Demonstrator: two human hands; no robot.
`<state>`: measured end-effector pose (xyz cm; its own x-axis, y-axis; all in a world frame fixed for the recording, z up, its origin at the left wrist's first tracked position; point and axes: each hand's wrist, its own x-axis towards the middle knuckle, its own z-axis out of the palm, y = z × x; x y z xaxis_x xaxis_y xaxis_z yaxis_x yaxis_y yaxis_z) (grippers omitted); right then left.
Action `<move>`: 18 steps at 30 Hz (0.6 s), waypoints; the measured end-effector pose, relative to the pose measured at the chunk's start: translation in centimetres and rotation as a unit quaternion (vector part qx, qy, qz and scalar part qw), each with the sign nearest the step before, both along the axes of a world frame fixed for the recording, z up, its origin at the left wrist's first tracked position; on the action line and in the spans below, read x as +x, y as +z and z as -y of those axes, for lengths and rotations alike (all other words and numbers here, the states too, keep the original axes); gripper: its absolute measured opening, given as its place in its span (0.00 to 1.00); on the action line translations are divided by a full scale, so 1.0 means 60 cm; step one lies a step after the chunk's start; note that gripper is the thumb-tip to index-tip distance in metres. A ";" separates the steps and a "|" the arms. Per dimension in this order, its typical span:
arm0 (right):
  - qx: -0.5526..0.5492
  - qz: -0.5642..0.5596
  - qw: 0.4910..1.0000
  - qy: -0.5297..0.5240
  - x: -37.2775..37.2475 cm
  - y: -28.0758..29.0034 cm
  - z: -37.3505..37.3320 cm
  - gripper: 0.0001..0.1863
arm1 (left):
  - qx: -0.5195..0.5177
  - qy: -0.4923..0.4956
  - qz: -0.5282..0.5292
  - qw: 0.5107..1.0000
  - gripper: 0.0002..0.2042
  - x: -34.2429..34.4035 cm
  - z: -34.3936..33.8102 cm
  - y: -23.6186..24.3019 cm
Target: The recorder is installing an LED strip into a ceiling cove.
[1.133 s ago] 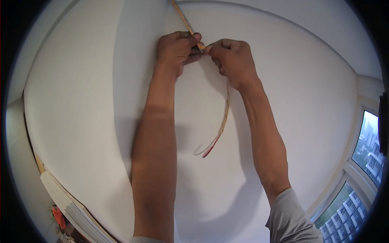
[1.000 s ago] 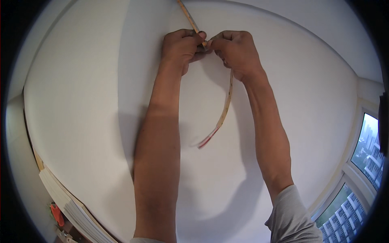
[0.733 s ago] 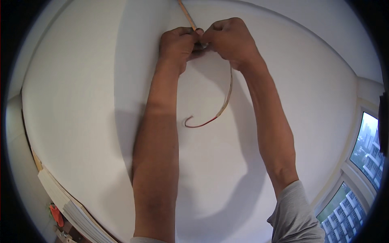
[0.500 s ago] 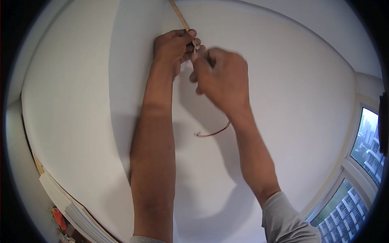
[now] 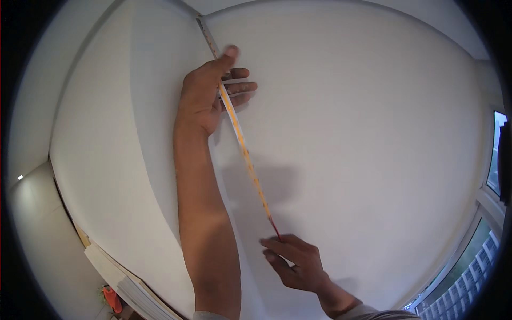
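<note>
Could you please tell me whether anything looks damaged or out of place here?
Nothing stands out. The yellow strip slants down past the open left hand without a visible kink or break, and its red wire reaches the right hand. Finer flaws would be too small to tell.

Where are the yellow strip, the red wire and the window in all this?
Yellow strip (image 5: 246, 152): head view, on its middle stretch.
Red wire (image 5: 274, 228): head view, midway along its visible length.
Window (image 5: 489, 200): head view, on the frame between its panes.
</note>
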<state>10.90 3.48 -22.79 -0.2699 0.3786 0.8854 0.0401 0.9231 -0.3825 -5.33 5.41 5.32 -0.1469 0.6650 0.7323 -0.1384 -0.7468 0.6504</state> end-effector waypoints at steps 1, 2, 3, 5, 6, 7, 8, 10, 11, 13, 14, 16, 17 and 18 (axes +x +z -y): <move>-0.047 -0.007 0.999 -0.016 0.009 -0.038 -0.005 0.15 | 0.008 0.058 -0.076 0.995 0.20 0.004 0.004 0.001; -0.051 -0.012 0.999 -0.013 0.016 -0.073 -0.012 0.15 | 0.014 0.116 -0.154 0.981 0.18 0.007 0.001 0.001; -0.042 -0.020 0.997 -0.064 0.024 -0.102 -0.014 0.14 | 0.015 0.119 -0.159 0.980 0.18 0.013 0.008 0.004; -0.041 -0.034 0.993 -0.103 0.035 -0.174 -0.023 0.13 | 0.047 0.231 -0.201 0.951 0.17 0.018 0.012 0.002; -0.081 -0.002 0.993 -0.085 0.043 -0.211 -0.027 0.12 | 0.045 0.239 -0.209 0.947 0.17 0.017 0.013 0.004; -0.117 0.031 0.990 -0.066 0.049 -0.233 -0.030 0.11 | 0.062 0.283 -0.225 0.930 0.18 0.015 0.014 0.008; -0.118 0.026 0.991 -0.056 0.055 -0.242 -0.033 0.11 | 0.078 0.324 -0.240 0.912 0.19 0.013 0.013 0.010; -0.175 0.042 0.983 -0.022 0.066 -0.251 -0.039 0.10 | 0.072 0.363 -0.260 0.892 0.17 0.010 0.015 0.024; -0.175 0.037 0.984 -0.016 0.073 -0.239 -0.047 0.10 | 0.065 0.393 -0.274 0.875 0.16 0.015 0.016 0.030; -0.133 -0.034 0.990 -0.033 0.093 -0.175 -0.078 0.08 | 0.066 0.407 -0.293 0.863 0.15 0.046 0.033 0.039; -0.101 -0.067 0.992 -0.030 0.103 -0.133 -0.091 0.07 | 0.066 0.421 -0.305 0.852 0.15 0.058 0.042 0.043; -0.017 -0.137 0.990 -0.034 0.119 -0.030 -0.106 0.06 | 0.071 0.443 -0.326 0.832 0.14 0.060 0.050 0.058; 0.033 -0.176 0.983 -0.042 0.116 0.024 -0.109 0.06 | 0.073 0.460 -0.342 0.816 0.14 0.054 0.051 0.067; 0.074 -0.207 0.975 -0.046 0.117 0.078 -0.107 0.05 | 0.072 0.464 -0.343 0.813 0.14 0.045 0.050 0.081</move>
<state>17.94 9.88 -18.10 0.1502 0.2437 0.9582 -0.0042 0.9693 -0.2458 -2.65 2.41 10.20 -0.0607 0.4003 0.9144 0.8873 -0.3979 0.2330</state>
